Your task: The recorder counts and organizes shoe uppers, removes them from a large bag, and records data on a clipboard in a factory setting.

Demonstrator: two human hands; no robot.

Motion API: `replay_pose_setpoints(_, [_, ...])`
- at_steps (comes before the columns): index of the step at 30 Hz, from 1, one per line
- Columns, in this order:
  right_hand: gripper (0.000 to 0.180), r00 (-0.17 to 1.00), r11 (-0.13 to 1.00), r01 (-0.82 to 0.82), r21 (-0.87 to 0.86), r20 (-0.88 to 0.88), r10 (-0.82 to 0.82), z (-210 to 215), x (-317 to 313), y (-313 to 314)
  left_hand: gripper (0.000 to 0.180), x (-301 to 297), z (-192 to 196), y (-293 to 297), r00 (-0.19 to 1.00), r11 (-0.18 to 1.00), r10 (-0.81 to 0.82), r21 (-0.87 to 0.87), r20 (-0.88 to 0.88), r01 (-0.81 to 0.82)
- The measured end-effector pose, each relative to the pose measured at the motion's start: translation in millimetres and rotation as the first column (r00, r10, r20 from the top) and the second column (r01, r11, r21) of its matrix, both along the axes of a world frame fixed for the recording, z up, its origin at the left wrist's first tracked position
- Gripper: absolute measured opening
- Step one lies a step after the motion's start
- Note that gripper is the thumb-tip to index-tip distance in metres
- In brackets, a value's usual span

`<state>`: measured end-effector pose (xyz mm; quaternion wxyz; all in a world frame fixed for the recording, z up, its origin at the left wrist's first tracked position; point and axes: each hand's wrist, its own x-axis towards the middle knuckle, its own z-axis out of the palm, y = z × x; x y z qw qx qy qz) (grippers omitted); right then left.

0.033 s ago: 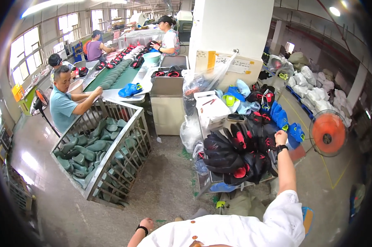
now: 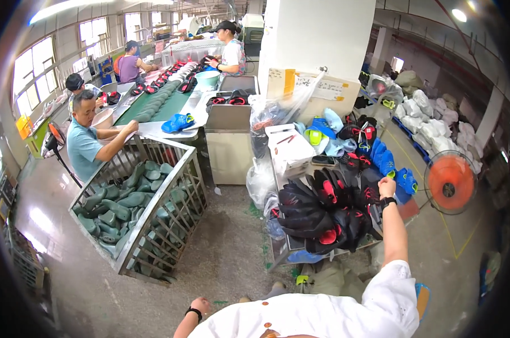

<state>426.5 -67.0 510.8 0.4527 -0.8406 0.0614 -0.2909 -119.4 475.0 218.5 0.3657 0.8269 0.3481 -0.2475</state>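
My right hand (image 2: 387, 186) reaches out over the right edge of a loaded table, fingers curled closed. It is beside black shoe uppers with red linings (image 2: 350, 222) and next to a row of blue shoe uppers (image 2: 383, 159). Whatever it may be gripping is hidden by the fingers. Low in the view, my left hand (image 2: 201, 306) hangs by my body, away from the table. Its fingers are curled in, and nothing shows in them.
Left of the table stands a metal-barred cart (image 2: 153, 211) full of green shoe lasts (image 2: 116, 209). Behind it, a co-worker (image 2: 85, 141) leans toward a green conveyor (image 2: 128, 110). An orange fan (image 2: 449, 183) is at the right, a white pillar (image 2: 322, 39) behind the table.
The nearest co-worker's head and body have shifted slightly left. My hands stay in nearly the same places.
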Motion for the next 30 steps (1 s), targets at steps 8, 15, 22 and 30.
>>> replay_pose_setpoints(8, [0.018, 0.993, 0.997, -0.021, 0.076, -0.113, 0.03, 12, 34, -44, 0.067, 165, 71, -58, 0.944, 0.962, -0.015, -0.251, 0.329, 0.103])
replay_pose_setpoints(15, [0.02, 0.902, 0.914, -0.383, 0.134, -0.157, 0.401, 39, 79, -32, 0.106, 363, 102, -157, 0.762, 0.864, 0.187, -0.473, 0.62, 0.173])
replay_pose_setpoints(22, [0.018, 0.94, 0.926, -0.321, 0.197, 0.19, 0.285, 48, 120, -143, 0.118, 390, 138, -197, 0.901, 0.775, 0.184, -0.622, 0.392, 0.112])
replay_pose_setpoints(30, [0.052, 0.667, 0.476, -0.744, -0.468, -0.483, 0.568, -41, -1, -18, 0.097, 416, 63, -221, 0.612, 0.928, -0.185, -0.069, 0.769, 0.367])
